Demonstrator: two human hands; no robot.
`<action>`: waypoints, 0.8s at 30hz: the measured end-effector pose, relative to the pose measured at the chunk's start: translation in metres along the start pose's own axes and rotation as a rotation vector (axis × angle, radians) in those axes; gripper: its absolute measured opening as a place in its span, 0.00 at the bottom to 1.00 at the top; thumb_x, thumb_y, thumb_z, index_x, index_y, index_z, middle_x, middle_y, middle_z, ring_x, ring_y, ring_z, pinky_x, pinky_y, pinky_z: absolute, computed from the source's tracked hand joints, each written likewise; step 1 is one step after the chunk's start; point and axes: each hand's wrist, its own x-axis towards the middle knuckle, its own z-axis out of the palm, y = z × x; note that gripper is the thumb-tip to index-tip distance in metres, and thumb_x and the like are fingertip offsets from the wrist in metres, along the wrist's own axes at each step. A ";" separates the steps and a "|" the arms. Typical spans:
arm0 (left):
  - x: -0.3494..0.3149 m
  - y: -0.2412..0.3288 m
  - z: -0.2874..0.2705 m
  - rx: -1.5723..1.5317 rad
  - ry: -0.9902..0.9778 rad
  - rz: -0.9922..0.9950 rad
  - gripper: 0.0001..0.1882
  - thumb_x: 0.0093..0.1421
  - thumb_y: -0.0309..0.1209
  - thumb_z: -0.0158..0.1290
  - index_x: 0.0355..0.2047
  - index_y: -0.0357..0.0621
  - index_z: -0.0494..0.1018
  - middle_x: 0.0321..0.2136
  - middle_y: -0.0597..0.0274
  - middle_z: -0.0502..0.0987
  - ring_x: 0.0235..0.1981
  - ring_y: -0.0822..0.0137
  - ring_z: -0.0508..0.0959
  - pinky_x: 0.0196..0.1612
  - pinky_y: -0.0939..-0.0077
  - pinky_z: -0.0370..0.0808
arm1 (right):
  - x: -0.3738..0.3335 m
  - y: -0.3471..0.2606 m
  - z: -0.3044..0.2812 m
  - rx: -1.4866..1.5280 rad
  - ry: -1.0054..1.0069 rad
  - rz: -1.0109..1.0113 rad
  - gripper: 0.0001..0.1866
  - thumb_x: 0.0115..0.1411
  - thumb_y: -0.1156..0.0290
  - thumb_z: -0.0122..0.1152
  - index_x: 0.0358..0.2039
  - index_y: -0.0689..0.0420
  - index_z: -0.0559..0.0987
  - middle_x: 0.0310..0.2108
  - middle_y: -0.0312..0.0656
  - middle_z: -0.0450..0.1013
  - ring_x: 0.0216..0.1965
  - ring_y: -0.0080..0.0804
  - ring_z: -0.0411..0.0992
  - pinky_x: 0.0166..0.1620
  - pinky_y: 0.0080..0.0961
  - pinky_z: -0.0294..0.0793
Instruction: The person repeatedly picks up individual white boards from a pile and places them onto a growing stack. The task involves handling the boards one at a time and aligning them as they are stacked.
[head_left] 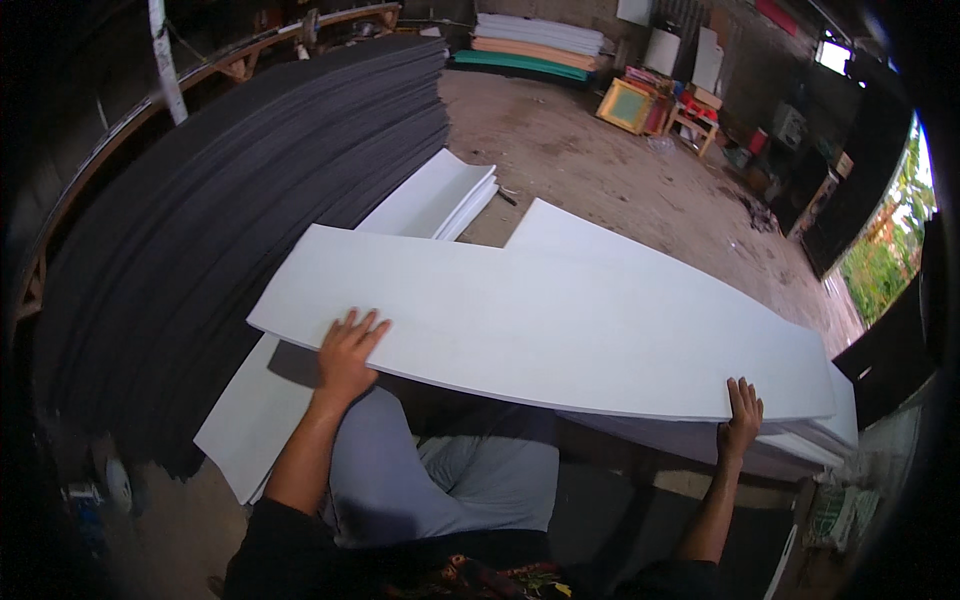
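A long white sheet, apparently foam (pixel 560 320), lies across in front of me above my lap. My left hand (pixel 348 352) grips its near edge toward the left end, fingers on top and the thumb side hidden beneath. Toward the right end, my right hand (pixel 740 418) holds the same edge with its fingertips over the top face. Under and behind this piece, another white sheet (pixel 570 230) shows at the far side. More white sheets (pixel 430 195) lie under the left end, and one (pixel 255 420) sticks out beside my left forearm.
A tall stack of dark grey sheets (pixel 250 160) fills the left side. White, orange and green sheets (pixel 535 45) are piled at the far wall. A yellow-green framed panel (pixel 626 106) and a small wooden stool (pixel 695 125) stand on the dirt floor (pixel 600 160). An open doorway (pixel 885 250) is at right.
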 end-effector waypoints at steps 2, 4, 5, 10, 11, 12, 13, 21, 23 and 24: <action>0.009 0.013 0.007 -0.093 -0.030 0.059 0.45 0.42 0.17 0.64 0.64 0.64 0.76 0.65 0.62 0.75 0.67 0.49 0.72 0.67 0.43 0.69 | 0.005 -0.004 0.002 0.027 0.011 0.002 0.47 0.43 0.97 0.51 0.63 0.45 0.79 0.64 0.45 0.74 0.69 0.50 0.68 0.70 0.52 0.63; 0.008 0.004 0.008 -0.092 -0.041 0.058 0.45 0.42 0.17 0.64 0.64 0.64 0.76 0.64 0.61 0.76 0.67 0.49 0.73 0.66 0.43 0.71 | 0.008 -0.022 -0.003 0.052 -0.011 0.023 0.47 0.43 0.98 0.50 0.63 0.44 0.79 0.64 0.45 0.74 0.69 0.50 0.68 0.71 0.52 0.63; 0.005 -0.001 0.006 -0.088 -0.047 0.057 0.46 0.42 0.17 0.64 0.64 0.65 0.76 0.64 0.61 0.76 0.67 0.49 0.73 0.66 0.44 0.71 | 0.013 -0.031 -0.005 0.058 -0.038 0.031 0.47 0.44 0.98 0.49 0.63 0.45 0.79 0.65 0.45 0.74 0.70 0.50 0.67 0.71 0.52 0.63; -0.041 -0.028 -0.040 -0.016 -0.024 -0.032 0.45 0.42 0.15 0.61 0.62 0.65 0.78 0.62 0.58 0.78 0.65 0.48 0.75 0.64 0.43 0.73 | 0.022 -0.091 -0.011 0.126 -0.023 -0.080 0.42 0.48 0.96 0.52 0.62 0.45 0.80 0.64 0.47 0.74 0.69 0.51 0.68 0.71 0.54 0.63; -0.059 -0.040 -0.050 0.017 0.000 -0.055 0.45 0.41 0.15 0.61 0.62 0.65 0.78 0.61 0.58 0.79 0.64 0.47 0.76 0.64 0.43 0.73 | 0.026 -0.109 -0.007 0.150 -0.009 -0.115 0.40 0.49 0.94 0.54 0.61 0.45 0.81 0.64 0.47 0.75 0.69 0.52 0.68 0.71 0.55 0.63; -0.079 -0.052 -0.057 0.044 0.031 -0.084 0.44 0.41 0.15 0.61 0.61 0.64 0.78 0.61 0.58 0.79 0.64 0.47 0.76 0.64 0.43 0.73 | 0.034 -0.127 -0.004 0.168 0.010 -0.157 0.38 0.51 0.92 0.56 0.61 0.45 0.81 0.64 0.47 0.75 0.68 0.54 0.69 0.70 0.57 0.64; -0.100 -0.063 -0.069 0.067 0.042 -0.129 0.44 0.40 0.16 0.61 0.61 0.63 0.79 0.60 0.57 0.79 0.64 0.47 0.76 0.64 0.42 0.73 | 0.043 -0.148 0.003 0.223 0.022 -0.184 0.38 0.50 0.92 0.56 0.60 0.45 0.82 0.63 0.48 0.75 0.68 0.54 0.69 0.70 0.57 0.64; -0.199 -0.077 -0.102 0.206 0.086 -0.388 0.38 0.42 0.20 0.60 0.58 0.55 0.81 0.59 0.51 0.80 0.62 0.43 0.77 0.63 0.40 0.73 | 0.113 -0.262 0.037 0.364 -0.017 -0.341 0.30 0.58 0.81 0.61 0.59 0.40 0.82 0.61 0.46 0.77 0.66 0.53 0.71 0.69 0.55 0.65; -0.212 -0.073 -0.110 0.218 0.097 -0.448 0.37 0.43 0.19 0.59 0.57 0.54 0.81 0.58 0.50 0.80 0.62 0.43 0.77 0.64 0.40 0.73 | 0.129 -0.281 0.044 0.394 -0.018 -0.399 0.29 0.59 0.79 0.63 0.59 0.39 0.82 0.62 0.45 0.77 0.66 0.52 0.71 0.69 0.54 0.65; -0.221 -0.070 -0.111 0.224 0.114 -0.479 0.37 0.43 0.19 0.58 0.57 0.53 0.81 0.58 0.49 0.80 0.62 0.43 0.77 0.64 0.40 0.72 | 0.139 -0.291 0.048 0.408 -0.015 -0.431 0.28 0.59 0.78 0.63 0.59 0.38 0.82 0.62 0.45 0.77 0.66 0.52 0.71 0.69 0.54 0.65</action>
